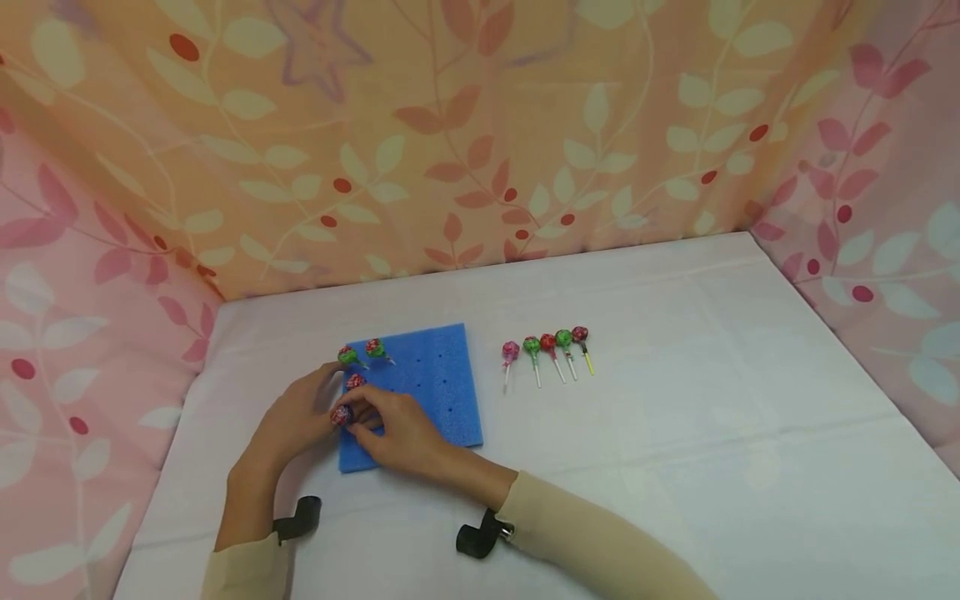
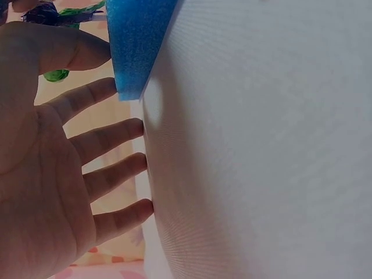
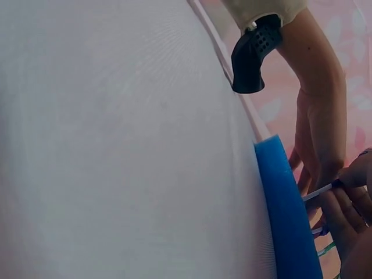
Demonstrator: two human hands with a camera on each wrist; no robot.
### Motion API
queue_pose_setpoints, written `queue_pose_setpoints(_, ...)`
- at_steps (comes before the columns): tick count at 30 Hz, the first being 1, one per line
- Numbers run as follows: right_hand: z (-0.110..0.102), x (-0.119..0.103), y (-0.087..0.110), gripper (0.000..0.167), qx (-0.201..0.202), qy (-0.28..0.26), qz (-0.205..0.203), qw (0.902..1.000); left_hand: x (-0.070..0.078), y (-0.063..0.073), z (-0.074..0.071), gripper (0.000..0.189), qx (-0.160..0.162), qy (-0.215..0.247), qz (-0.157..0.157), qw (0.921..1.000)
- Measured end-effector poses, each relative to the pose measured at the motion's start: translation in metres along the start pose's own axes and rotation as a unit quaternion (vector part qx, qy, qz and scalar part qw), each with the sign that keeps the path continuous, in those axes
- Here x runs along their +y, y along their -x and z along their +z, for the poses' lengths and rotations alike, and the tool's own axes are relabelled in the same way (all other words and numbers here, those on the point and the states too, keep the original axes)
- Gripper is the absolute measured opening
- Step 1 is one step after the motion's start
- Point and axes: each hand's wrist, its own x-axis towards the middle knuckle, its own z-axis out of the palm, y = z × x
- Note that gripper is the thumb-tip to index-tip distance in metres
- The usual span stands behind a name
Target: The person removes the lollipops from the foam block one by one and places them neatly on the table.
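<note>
A blue foam board (image 1: pixel 459 421) with small holes lies on the table. My right hand (image 1: pixel 405 429) pinches a lollipop (image 1: pixel 342 415) with a red-and-purple wrapper over the board's left part. In the right wrist view its white stick (image 3: pixel 317 192) reaches to the board's surface. At the board's left edge, my left hand (image 1: pixel 296 417) has its fingers spread, thumb and index against the foam and the other fingertips at the tabletop. Two green-and-red lollipops (image 1: pixel 376 348) and a red one (image 1: pixel 356 381) stand in the board along its left and back.
To the right of the board, several wrapped lollipops (image 1: pixel 549 342) lie in a row on the white-covered table (image 1: pixel 675 417). Leaf-patterned curtains (image 1: pixel 465 125) enclose the back and sides. Both wrists wear black camera mounts (image 1: pixel 477 537).
</note>
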Motion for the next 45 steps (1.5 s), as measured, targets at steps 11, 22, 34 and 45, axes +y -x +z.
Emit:
queue_pose_setpoints(11, -0.006, -0.01, 0.002, 0.034, 0.007, -0.032, 0.005, 0.9994, 0.001, 0.001, 0.0, 0.075, -0.004, -0.002, -0.005, 1.0)
queue_pose_setpoints(22, -0.02, -0.013, 0.013, 0.035, 0.014, -0.04, -0.003, 0.9991, 0.0, 0.001, -0.001, 0.072, -0.003, -0.006, -0.005, 1.0)
queue_pose_setpoints(34, -0.048, -0.016, 0.031, 0.033, 0.016, -0.033, 0.002, 0.9993, 0.001, 0.0, 0.002, 0.064, 0.003, -0.017, -0.016, 0.9997)
queue_pose_setpoints(45, -0.072, -0.005, 0.048, 0.035, 0.052, 0.015, 0.009, 0.9985, 0.003, 0.002, 0.001, 0.066, -0.017, -0.02, -0.035, 0.9991)
